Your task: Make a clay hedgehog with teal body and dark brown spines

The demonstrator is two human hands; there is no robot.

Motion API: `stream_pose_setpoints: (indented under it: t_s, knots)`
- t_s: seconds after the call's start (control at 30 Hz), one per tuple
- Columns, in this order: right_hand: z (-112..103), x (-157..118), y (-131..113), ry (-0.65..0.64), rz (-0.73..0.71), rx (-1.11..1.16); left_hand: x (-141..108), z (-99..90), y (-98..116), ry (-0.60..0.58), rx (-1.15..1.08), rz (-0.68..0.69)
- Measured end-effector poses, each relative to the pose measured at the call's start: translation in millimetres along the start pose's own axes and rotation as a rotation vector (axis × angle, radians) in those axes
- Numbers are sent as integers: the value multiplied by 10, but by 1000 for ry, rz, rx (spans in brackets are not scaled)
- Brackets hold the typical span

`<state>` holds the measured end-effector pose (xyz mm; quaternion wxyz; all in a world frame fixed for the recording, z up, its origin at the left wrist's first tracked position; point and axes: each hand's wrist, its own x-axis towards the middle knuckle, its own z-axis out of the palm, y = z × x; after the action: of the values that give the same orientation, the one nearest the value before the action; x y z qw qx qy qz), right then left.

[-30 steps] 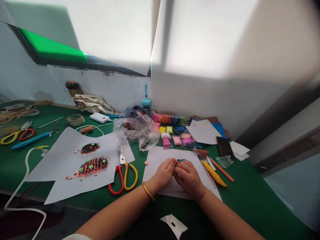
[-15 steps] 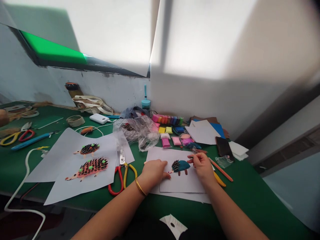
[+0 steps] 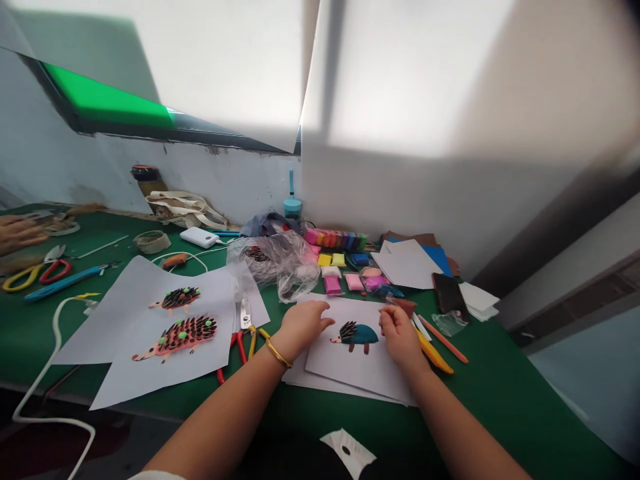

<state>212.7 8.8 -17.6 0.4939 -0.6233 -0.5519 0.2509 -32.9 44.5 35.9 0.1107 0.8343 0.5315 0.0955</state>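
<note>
A hedgehog picture [image 3: 364, 335] lies flat on white paper [image 3: 345, 373], its blue clay body bearing dark pointed spines toward the head and brown legs below. To its left, my left hand [image 3: 303, 328] hovers over or rests on the paper's edge, with thumb and fingers apart and nothing held. Close by the hedgehog's tail end, my right hand [image 3: 401, 335] is closed in a pinch. Whatever sits between those fingertips is too small to make out. Several packets of coloured clay [image 3: 332, 285] lie beyond the paper.
Two finished-looking hedgehog pictures [image 3: 186, 335] lie at left beside red-and-yellow-handled scissors [image 3: 245, 320]. A crumpled plastic bag [image 3: 280, 257], a phone [image 3: 449, 293], a yellow tool [image 3: 436, 353] and an orange stick [image 3: 450, 341] are around. Another person's hand [image 3: 23, 233] shows at far left.
The hedgehog sheet has shifted left and turned slightly. My left hand has moved a little left and up, its fingers apart. Another person's hand has come further in at far left.
</note>
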Motion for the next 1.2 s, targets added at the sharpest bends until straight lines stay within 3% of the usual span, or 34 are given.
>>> stream_pose_setpoints:
  t_s: [0.1, 0.33, 0.53, 0.73, 1.2]
  knots:
    - [7, -6, -12, -68, 25, 15, 16, 59, -21, 52, 20, -51]
    - [66, -65, -96, -183, 15, 178, -46, 162, -26, 5, 132, -56]
    - [-1, -106, -226, -284, -165, 13, -51, 167, -11, -21, 128, -72]
    - [-5, -155, -346, -304, -59, -25, -55, 189, -29, 1, 133, -63]
    - [-11, -191, -388, -352, -110, -150, -51, 191, -28, -4, 122, -74]
